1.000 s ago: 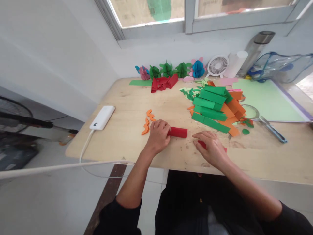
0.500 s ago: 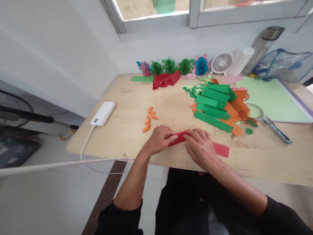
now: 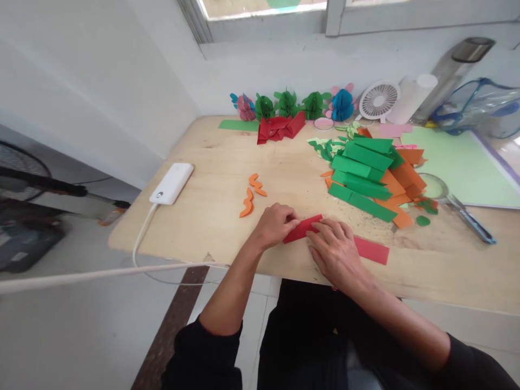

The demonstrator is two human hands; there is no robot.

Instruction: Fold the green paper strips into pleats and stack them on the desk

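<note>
A folded red paper strip (image 3: 301,229) lies at the table's front, between my two hands. My left hand (image 3: 277,225) pinches its left end with thumb and fingers. The fingers of my right hand (image 3: 333,248) are bent over the strip's right part and press on it. Another red strip (image 3: 372,250) lies flat just right of my right hand, partly covered by it. Two wavy orange paper pieces (image 3: 247,203) rest to the left, beyond my left hand.
Green strips (image 3: 359,185) and orange strips (image 3: 407,181) are piled at the right, beside a utility knife (image 3: 471,218). Crumpled red folds (image 3: 280,129) and paper figures (image 3: 286,103) stand at the back. A white power bank (image 3: 173,184) with a cable lies left.
The camera view has shifted slightly. My left hand's thumb and fingers have drawn closer together on the strip's left end. My right hand stays over its right part.
</note>
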